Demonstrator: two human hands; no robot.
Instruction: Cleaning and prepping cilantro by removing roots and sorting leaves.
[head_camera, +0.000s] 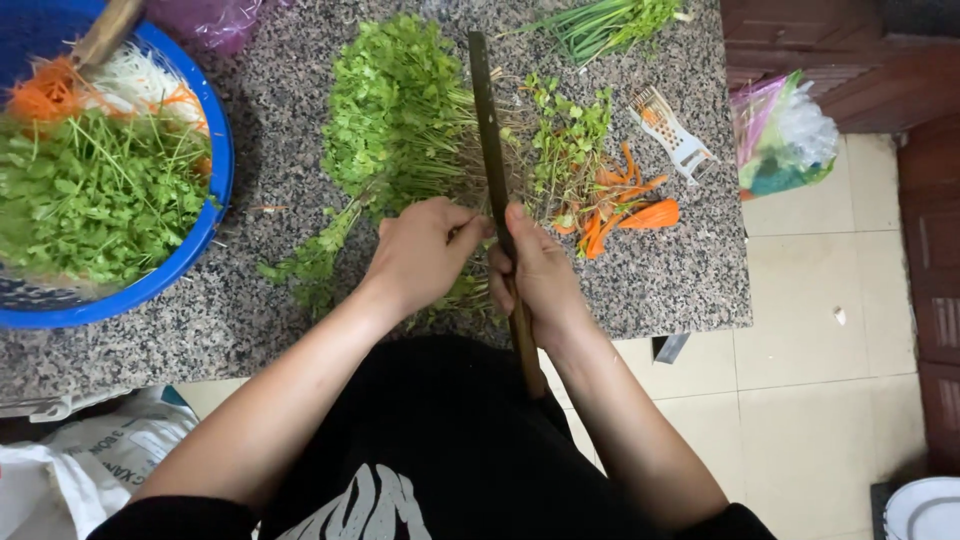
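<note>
Herbs (400, 120), a thick leafy green bunch with pale stems, lie across the middle of the granite counter (250, 330), and we take them as our landmark. Our left hand (425, 250) is curled closed over the stem ends at the bunch's near edge, pinning them down. Our right hand (540, 280), just right of the bunch, is wrapped tight around the wooden handle of a long knife (490, 150), whose dark blade lies across the stems. We judge that we are mid-cut, trimming stems from leaves; the next stroke calls for steady pressure and the left fingers kept back from the blade. Right of the bunch sit loose sprigs, orange carrot peelings (630, 210) and a small grater (672, 135). Beyond the bunch lie green chives (610, 25). Left of the bunch stands a blue basin (215, 150) holding chopped greens and shredded carrot.
</note>
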